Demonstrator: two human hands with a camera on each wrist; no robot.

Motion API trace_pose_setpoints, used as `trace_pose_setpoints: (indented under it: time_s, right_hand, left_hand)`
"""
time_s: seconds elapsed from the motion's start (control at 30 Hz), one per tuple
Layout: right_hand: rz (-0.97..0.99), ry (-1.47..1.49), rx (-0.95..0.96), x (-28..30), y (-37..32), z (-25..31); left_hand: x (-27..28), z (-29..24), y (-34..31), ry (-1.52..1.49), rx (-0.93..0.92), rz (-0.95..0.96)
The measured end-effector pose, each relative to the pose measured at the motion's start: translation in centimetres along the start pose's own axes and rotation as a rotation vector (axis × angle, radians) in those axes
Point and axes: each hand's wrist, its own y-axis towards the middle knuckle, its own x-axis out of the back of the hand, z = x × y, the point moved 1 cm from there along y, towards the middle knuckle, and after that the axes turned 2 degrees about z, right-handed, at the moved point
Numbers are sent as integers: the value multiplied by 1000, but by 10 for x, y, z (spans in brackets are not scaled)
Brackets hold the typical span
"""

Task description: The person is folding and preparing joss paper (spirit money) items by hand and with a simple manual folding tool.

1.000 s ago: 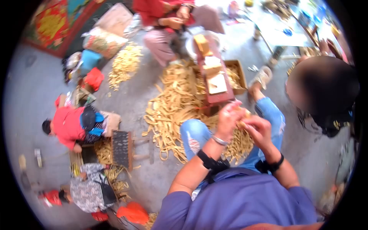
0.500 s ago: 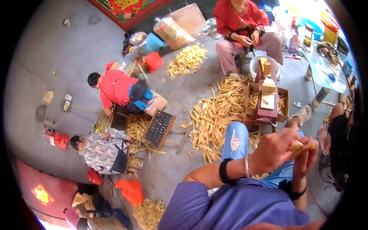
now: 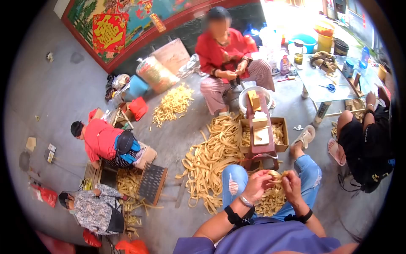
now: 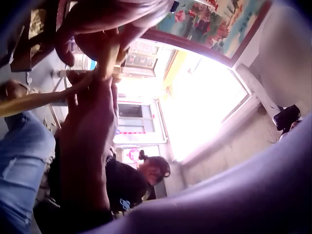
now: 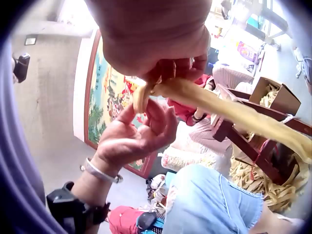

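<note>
My left hand (image 3: 259,185) pinches a coiled end of a flat tan strip (image 5: 224,109) between thumb and fingers. Close beside it, my right hand (image 3: 292,187) grips the same strip with curled fingers. In the right wrist view the strip's long tail runs out past the right hand (image 5: 156,39) to the right edge, while the left hand (image 5: 139,136) holds the small loop. Both hands are over my lap. Beneath them, between my knees, lies a heap of short tan pieces (image 3: 270,202).
A large pile of long tan strips (image 3: 211,165) covers the floor ahead, beside a narrow red-brown bench (image 3: 263,148) bearing wooden blocks (image 3: 260,135). A cardboard box (image 3: 282,144) stands by it. A person in red (image 3: 224,55) sits opposite; another person (image 3: 368,148) sits at right.
The head view has swung about, now showing more of the wall. My hands have gone from crossed over each other to side by side, still holding the tan strip.
</note>
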Motion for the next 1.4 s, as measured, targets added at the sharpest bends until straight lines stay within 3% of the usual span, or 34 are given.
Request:
trace_pose_setpoints:
  time_s: [0.03, 0.07, 0.1, 0.27, 0.37, 0.4, 0.5, 0.53, 0.6, 0.7, 0.73, 0.8, 0.87, 0.9, 0.93, 1.0, 1.1, 1.2, 1.3, 1.4]
  right_hand:
    - [57, -7, -28, 1, -1, 1]
    - [58, -127, 122, 0, -1, 3]
    - [48, 74, 112, -3, -4, 5]
    - [2, 252, -81, -7, -6, -38]
    - [19, -225, 297, 2, 1, 12]
    - [42, -85, 189, -2, -3, -9]
    - [11, 601, -378, -11, -14, -38]
    - [-38, 709, -427, -15, -15, -41]
    - [-36, 548, -456, -10, -14, -36]
    - [85, 381, -420, 0, -13, -39]
    - [170, 308, -404, 4, -14, -40]
    - [187, 275, -221, 6, -16, -41]
    - [200, 112, -218, 8, -19, -39]
    - [208, 58, -222, 8, -22, -36]
    - [221, 55, -225, 9, -22, -36]
    - [282, 203, -188, 15, -21, -31]
    - [331, 638, -314, 16, -24, -27]
    - [293, 370, -151, 18, -25, -21]
    - [329, 530, -281, 15, -23, -19]
    - [315, 824, -391, 14, -22, -20]
  left_hand:
    - [0, -4, 1, -21, -52, 9]
    - [-4, -8, 0, 155, -26, -67]
    - [-4, -4, 1, 311, -56, -69]
    - [-25, -5, -5, 1170, -334, -156]
    - [-42, -13, -11, 1570, -573, -196]
    - [-46, -12, -15, 1686, -658, -188]
    - [-54, -7, -17, 1739, -853, -229]
    - [-55, -5, -18, 1793, -830, -231]
    - [-59, -7, -17, 1817, -987, -201]
    - [-45, 1, -11, 1857, -913, -93]
    - [-37, 2, -11, 1882, -764, -45]
    - [-34, 4, -8, 1876, -741, -84]
    - [-40, -3, -11, 1813, -664, -79]
    - [-37, -3, -10, 1644, -485, -50]
    - [-40, -1, -9, 1558, -479, -66]
    - [-50, 0, -19, 1405, -444, -94]
    - [-56, -2, -23, 1249, -380, -117]
    - [-57, 2, -31, 1237, -376, -121]
    - [-50, 8, -27, 1334, -573, -151]
    - [-42, 7, -24, 1368, -602, -269]
